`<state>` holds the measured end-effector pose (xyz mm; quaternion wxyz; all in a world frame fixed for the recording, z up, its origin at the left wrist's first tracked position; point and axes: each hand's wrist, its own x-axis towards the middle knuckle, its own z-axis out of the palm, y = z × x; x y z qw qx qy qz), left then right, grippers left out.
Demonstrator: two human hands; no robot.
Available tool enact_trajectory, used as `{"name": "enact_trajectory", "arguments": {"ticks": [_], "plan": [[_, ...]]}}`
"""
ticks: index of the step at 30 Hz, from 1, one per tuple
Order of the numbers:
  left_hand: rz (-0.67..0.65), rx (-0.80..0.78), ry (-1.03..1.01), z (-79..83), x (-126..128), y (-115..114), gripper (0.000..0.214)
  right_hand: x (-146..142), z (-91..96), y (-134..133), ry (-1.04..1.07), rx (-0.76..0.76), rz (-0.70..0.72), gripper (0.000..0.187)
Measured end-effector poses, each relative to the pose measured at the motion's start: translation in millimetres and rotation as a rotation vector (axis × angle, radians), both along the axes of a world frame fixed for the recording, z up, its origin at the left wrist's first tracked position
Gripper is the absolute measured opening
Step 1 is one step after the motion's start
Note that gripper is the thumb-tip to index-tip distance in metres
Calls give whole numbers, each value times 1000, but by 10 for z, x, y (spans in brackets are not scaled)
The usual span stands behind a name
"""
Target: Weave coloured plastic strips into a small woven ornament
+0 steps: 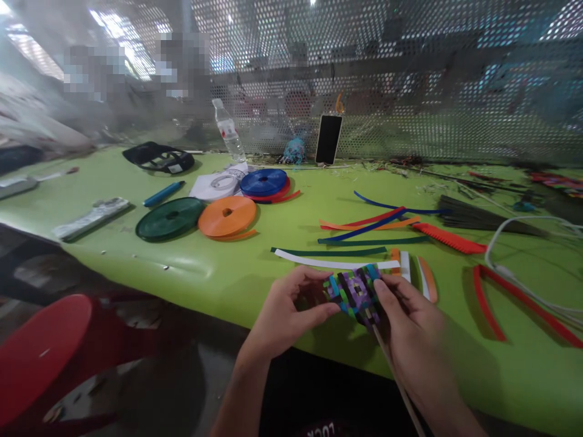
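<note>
Between my two hands is a small woven piece [356, 290] of purple, black, teal and green strips, held just above the table's front edge. My left hand [291, 309] pinches its left end between thumb and fingers. My right hand [412, 328] grips its right side, the thumb lying on top. A thin pale stick [392, 364] runs down from the piece past my right palm. Just beyond the hands lie a white strip [319, 260] and a dark green strip [328, 250]. Short orange and white strips [404, 267] lie behind my right hand.
Rolls of green [155, 221], orange [218, 218] and blue [264, 181] strip lie left of centre. Beyond them stand a water bottle [229, 132] and a phone [328, 139]. Red scissors or a comb-like tool [450, 238], a white cable [501, 267] and a red stool [45, 358] flank me.
</note>
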<state>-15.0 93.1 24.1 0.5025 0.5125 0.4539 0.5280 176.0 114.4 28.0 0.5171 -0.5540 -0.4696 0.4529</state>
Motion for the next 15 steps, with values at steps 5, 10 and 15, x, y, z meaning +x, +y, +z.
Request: {"name": "enact_trajectory", "arguments": {"ticks": [5, 10, 15], "plan": [[47, -1, 51, -15, 35, 5, 37, -4, -20, -2, 38, 14, -6, 34], [59, -12, 52, -41, 56, 1, 31, 3, 13, -11, 36, 3, 11, 33], [52, 11, 55, -34, 67, -4, 27, 12, -22, 7, 21, 16, 9, 33]]}}
